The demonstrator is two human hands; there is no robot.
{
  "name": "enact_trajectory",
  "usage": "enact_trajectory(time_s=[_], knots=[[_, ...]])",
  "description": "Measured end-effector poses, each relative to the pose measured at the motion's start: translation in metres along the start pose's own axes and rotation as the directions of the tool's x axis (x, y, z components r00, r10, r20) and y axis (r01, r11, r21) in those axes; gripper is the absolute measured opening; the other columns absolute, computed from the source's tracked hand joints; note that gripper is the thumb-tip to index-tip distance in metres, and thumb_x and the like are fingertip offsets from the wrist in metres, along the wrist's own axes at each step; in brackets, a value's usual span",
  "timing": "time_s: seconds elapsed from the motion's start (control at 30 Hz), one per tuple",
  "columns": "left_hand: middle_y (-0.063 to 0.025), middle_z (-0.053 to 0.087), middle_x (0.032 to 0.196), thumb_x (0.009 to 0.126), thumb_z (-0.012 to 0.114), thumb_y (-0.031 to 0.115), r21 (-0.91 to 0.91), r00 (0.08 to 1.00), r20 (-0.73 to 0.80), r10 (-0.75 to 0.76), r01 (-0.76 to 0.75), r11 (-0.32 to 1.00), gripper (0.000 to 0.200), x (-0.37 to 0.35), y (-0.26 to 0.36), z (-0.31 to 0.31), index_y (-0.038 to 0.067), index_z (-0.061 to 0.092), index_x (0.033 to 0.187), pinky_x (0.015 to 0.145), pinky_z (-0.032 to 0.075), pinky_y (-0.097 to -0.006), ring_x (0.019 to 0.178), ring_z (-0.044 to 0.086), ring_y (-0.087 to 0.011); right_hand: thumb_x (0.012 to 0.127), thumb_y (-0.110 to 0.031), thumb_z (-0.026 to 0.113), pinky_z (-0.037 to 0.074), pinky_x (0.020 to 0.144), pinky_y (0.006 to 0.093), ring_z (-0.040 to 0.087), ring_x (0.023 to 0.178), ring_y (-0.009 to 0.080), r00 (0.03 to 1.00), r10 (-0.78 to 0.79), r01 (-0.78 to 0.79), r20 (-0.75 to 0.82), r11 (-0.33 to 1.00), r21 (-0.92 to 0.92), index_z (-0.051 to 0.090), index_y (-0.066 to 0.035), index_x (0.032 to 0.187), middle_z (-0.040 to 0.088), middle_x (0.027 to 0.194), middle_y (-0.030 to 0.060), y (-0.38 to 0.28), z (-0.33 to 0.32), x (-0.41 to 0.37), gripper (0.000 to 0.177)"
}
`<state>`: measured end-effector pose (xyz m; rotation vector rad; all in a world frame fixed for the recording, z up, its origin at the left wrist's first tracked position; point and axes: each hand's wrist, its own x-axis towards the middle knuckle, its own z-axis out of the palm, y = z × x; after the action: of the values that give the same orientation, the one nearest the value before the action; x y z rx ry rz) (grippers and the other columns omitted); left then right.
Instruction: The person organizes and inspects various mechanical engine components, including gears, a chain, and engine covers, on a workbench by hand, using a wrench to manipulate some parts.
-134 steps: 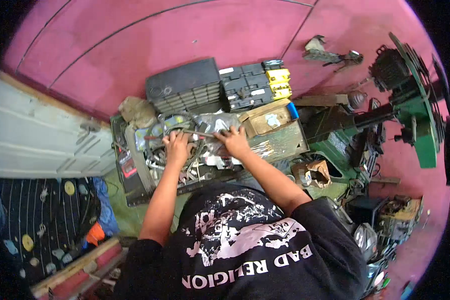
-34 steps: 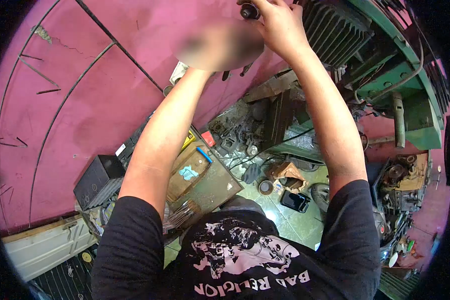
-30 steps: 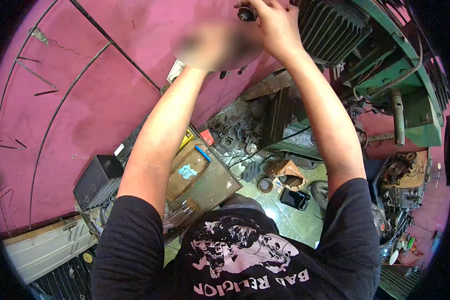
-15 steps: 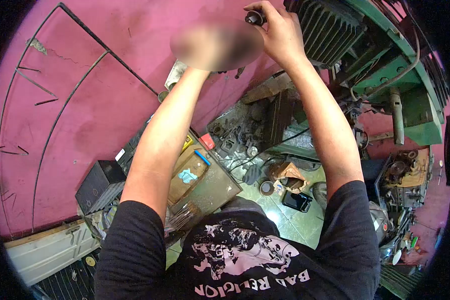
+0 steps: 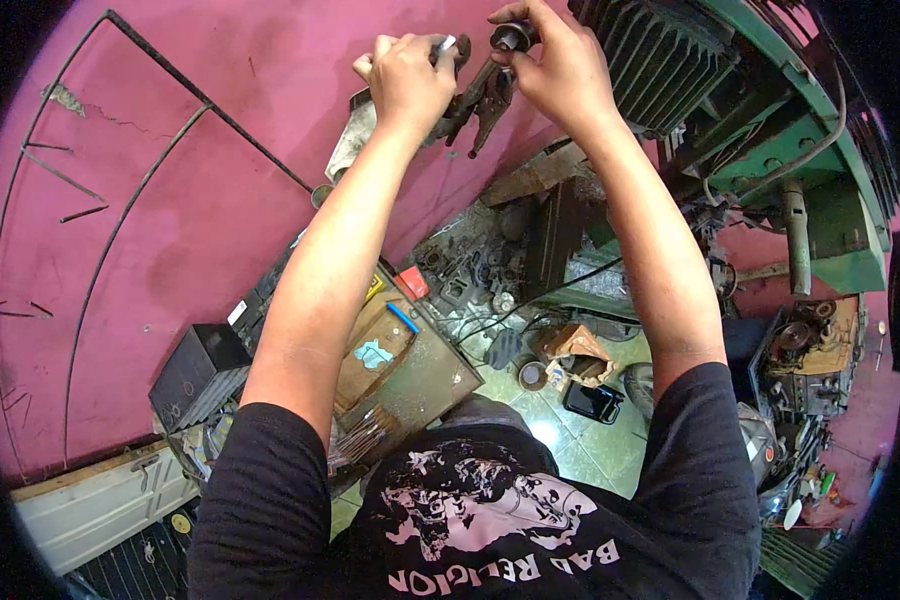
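Both arms reach up toward the top of the head view. My left hand is closed round a small object with a pale, shiny end; the rest of it is hidden by the fingers. Fingers and thumb of my right hand pinch a dark round metal part with a ring-like face. Between the hands, dark metal tools or parts hang against the pink wall. A whitish cloth or bag is behind my left wrist.
A green machine with a finned block stands at the right. Below my left arm is a workbench with a blue-handled item. A cardboard box and a black container are on the tiled floor.
The blurred patch over my left hand is gone, so the hand and the hanging metal parts now show. My right hand still holds the round part in nearly the same place.
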<state>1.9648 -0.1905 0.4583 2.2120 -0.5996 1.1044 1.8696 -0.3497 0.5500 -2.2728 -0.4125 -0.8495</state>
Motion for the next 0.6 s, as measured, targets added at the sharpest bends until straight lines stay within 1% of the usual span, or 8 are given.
enact_trajectory(time_s=[0.13,0.2,0.27,0.33,0.43,0.47,0.5,0.6], knots=[[0.0008,0.073,0.089,0.085,0.073,0.028,0.068,1.000,0.011,-0.027,0.026,0.997,0.015,0.029,0.005,-0.006,0.016,0.079,0.094,0.088,0.034,-0.0470,0.097,0.062,-0.0224,0.077,0.013,0.059,0.054,0.076,0.0366,0.069,0.090,0.0318,1.000,-0.008,0.009,-0.007,0.996,0.085,0.060,-0.001,0.107,0.067,0.096,0.0171,-0.003,0.002,-0.003,0.033],[-0.0061,0.072,0.086,0.086,0.071,0.022,-0.081,0.996,-0.026,0.084,-0.085,0.993,0.011,0.038,0.014,-0.016,0.013,0.075,0.084,0.083,0.036,-0.0464,0.091,0.060,-0.0289,0.075,0.012,0.060,0.054,0.076,0.0399,0.067,0.089,0.0350,0.999,-0.035,0.035,-0.003,0.996,0.080,0.060,-0.001,0.105,0.066,0.094,0.0185,-0.002,0.002,-0.001,0.033],[-0.0097,0.071,0.084,0.089,0.069,0.022,-0.055,0.990,0.005,0.141,-0.141,0.989,0.015,0.038,0.003,-0.007,0.008,0.074,0.084,0.082,0.038,-0.0480,0.088,0.061,-0.0310,0.073,0.012,0.060,0.053,0.075,0.0418,0.066,0.088,0.0371,0.996,-0.093,0.093,0.008,0.996,0.010,0.059,-0.001,0.104,0.065,0.094,0.0194,0.001,0.001,0.004,0.034],[0.0013,0.072,0.091,0.085,0.073,0.026,0.102,0.965,0.122,0.233,-0.246,0.964,0.017,0.028,-0.014,0.007,0.016,0.077,0.098,0.087,0.033,-0.0467,0.097,0.061,-0.0222,0.071,0.012,0.060,0.052,0.074,0.0438,0.064,0.087,0.0392,0.989,-0.147,0.149,0.022,0.987,-0.060,0.059,-0.001,0.103,0.064,0.094,0.0203,0.005,0.000,0.006,0.035],[0.0008,0.072,0.094,0.085,0.073,0.024,0.109,0.966,0.149,0.211,-0.228,0.968,0.018,0.028,-0.027,0.012,0.015,0.075,0.101,0.087,0.033,-0.0471,0.097,0.061,-0.0232,0.070,0.009,0.060,0.050,0.078,0.0494,0.061,0.090,0.0434,0.982,-0.159,0.164,0.104,0.985,-0.043,0.058,-0.003,0.105,0.063,0.095,0.0214,0.010,0.003,0.005,0.037],[0.0002,0.072,0.095,0.085,0.072,0.024,0.124,0.968,0.156,0.196,-0.216,0.969,0.017,0.030,-0.029,0.014,0.015,0.075,0.100,0.086,0.033,-0.0478,0.097,0.061,-0.0241,0.071,0.008,0.060,0.048,0.081,0.0505,0.060,0.092,0.0440,0.935,-0.355,0.355,0.026,0.933,-0.047,0.057,-0.003,0.107,0.063,0.095,0.0213,0.013,0.008,0.003,0.038],[0.0002,0.072,0.095,0.085,0.072,0.024,0.125,0.969,0.156,0.194,-0.214,0.969,0.017,0.032,-0.030,0.016,0.015,0.075,0.100,0.086,0.033,-0.0478,0.097,0.061,-0.0241,0.072,0.006,0.060,0.047,0.083,0.0517,0.060,0.094,0.0447,0.843,-0.535,0.532,-0.050,0.845,-0.066,0.056,-0.004,0.109,0.063,0.095,0.0212,0.015,0.010,0.003,0.039],[-0.0018,0.072,0.097,0.086,0.071,0.025,0.217,0.971,0.190,0.144,-0.185,0.958,0.018,0.035,-0.031,0.020,0.015,0.075,0.101,0.085,0.035,-0.0495,0.099,0.062,-0.0263,0.076,0.000,0.064,0.045,0.087,0.0541,0.059,0.098,0.0459,0.899,-0.436,0.435,-0.041,0.900,-0.027,0.055,-0.006,0.111,0.064,0.099,0.0226,0.015,0.010,0.006,0.037]])
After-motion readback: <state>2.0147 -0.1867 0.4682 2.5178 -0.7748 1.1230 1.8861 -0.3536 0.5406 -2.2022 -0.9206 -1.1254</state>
